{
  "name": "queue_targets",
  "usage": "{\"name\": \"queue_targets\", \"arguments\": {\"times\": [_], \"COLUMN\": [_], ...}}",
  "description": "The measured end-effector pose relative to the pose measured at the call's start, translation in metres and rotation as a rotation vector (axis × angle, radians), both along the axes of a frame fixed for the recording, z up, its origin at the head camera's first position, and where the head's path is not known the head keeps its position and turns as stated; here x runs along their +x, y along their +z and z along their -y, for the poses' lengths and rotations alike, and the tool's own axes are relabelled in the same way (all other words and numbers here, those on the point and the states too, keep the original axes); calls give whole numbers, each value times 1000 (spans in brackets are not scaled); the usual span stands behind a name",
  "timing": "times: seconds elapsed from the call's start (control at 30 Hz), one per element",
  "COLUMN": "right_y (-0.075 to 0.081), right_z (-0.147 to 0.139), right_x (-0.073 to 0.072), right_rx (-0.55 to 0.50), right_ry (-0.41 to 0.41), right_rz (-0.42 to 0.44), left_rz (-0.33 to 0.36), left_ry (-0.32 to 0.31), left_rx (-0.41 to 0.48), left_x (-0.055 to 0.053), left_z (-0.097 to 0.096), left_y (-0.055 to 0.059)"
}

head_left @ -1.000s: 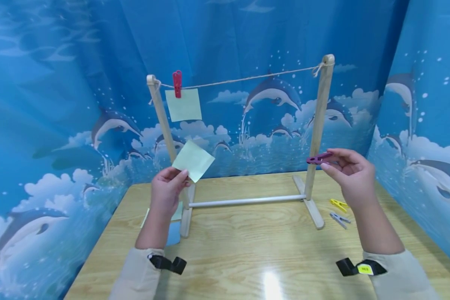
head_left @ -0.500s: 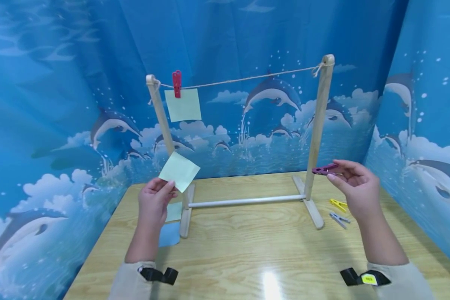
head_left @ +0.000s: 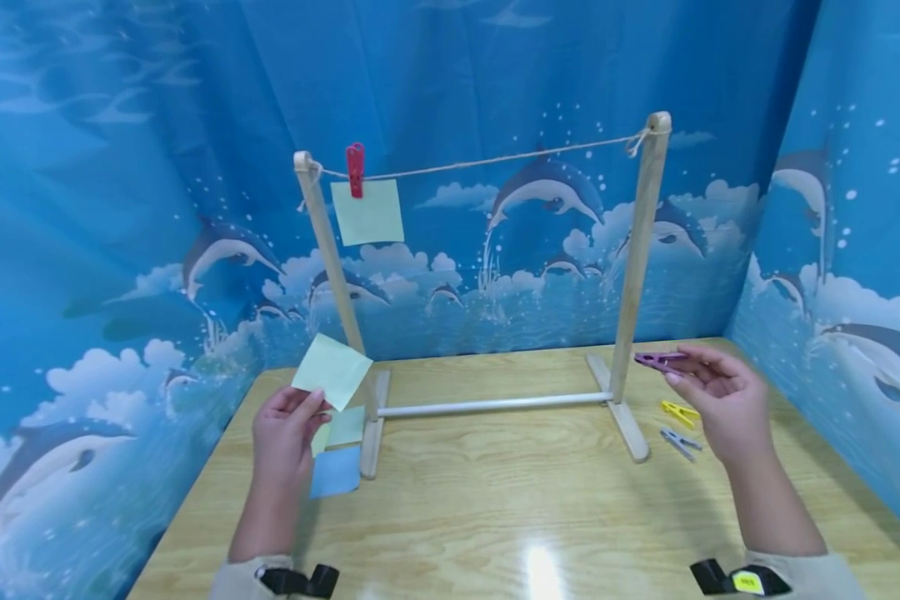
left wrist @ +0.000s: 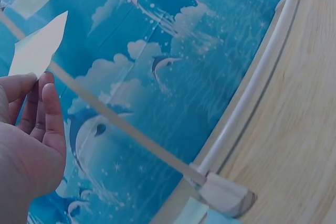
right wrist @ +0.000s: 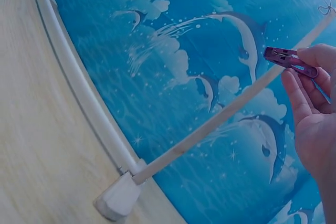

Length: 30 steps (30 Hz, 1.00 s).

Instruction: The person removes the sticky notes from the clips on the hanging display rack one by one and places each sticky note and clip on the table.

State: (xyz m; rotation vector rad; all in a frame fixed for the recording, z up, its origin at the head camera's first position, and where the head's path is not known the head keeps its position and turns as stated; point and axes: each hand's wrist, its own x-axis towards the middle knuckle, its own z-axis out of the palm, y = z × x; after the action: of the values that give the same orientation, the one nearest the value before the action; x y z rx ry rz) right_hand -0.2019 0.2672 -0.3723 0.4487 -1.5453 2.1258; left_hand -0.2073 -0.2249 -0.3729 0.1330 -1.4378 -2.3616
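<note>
On the head camera, I am watching the left hand [head_left: 285, 425] pinching a pale green note [head_left: 333, 371] by its lower edge, above the far left of the surface [head_left: 495, 500]. The right hand [head_left: 731, 400] is holding a purple clothespin [head_left: 658, 361] between thumb and fingers, just right of the right post [head_left: 637, 258]. Below it, a yellow clothespin [head_left: 678, 413] is lying just beyond a grey clothespin [head_left: 681, 444]. At the foot of the left post [head_left: 332, 258], a blue note [head_left: 336, 472] is lying on the near side of a loose green note [head_left: 347, 427]. A red clothespin [head_left: 356, 171] is clipping a hanging note [head_left: 369, 212] to the string [head_left: 495, 160], near its left end.

On the left wrist camera, I am seeing the thumb and fingers closing on the pale green note, which is tilting upward.

On the right wrist camera, I am seeing the purple clothespin sitting between thumb and fingertips, the right post running behind it.
</note>
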Motion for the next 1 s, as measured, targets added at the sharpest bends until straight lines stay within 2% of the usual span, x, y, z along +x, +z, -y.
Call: {"name": "queue_targets", "arguments": {"times": [0.1, 0.23, 0.4, 0.53, 0.57, 0.67, 0.77, 0.8, 0.9, 1.0], "right_y": [-6, -17, -33, -46, -49, -57, -64, -66, -71, -76], "right_z": [-4, -13, -25, -36, -38, -46, -52, -53, -57, -60], "right_x": [3, 8, 14, 21, 22, 28, 32, 33, 35, 37], "right_rx": [-12, 22, 17, 6, 7, 3, -4, 3, 29, 70], "right_ry": [-12, -39, -42, -56, -69, -102, -135, -146, -165, -187], "right_rz": [43, 88, 128, 193, 214, 284, 347, 364, 382, 388], "left_rz": [-3, 0, 25, 17, -24, -32, -43, -1, 44, 132], "left_ry": [11, 7, 1, 4, -24, -31, -36, -1, 40, 99], "left_rx": [13, 39, 19, -28, -20, -80, -59, -75, -21, -2], "left_x": [3, 9, 16, 22, 22, 27, 31, 34, 37, 40], "left_z": [7, 17, 28, 38, 44, 52, 61, 59, 64, 68], "left_y": [-6, -14, -28, -41, -50, -63, -73, -71, -76, -77]}}
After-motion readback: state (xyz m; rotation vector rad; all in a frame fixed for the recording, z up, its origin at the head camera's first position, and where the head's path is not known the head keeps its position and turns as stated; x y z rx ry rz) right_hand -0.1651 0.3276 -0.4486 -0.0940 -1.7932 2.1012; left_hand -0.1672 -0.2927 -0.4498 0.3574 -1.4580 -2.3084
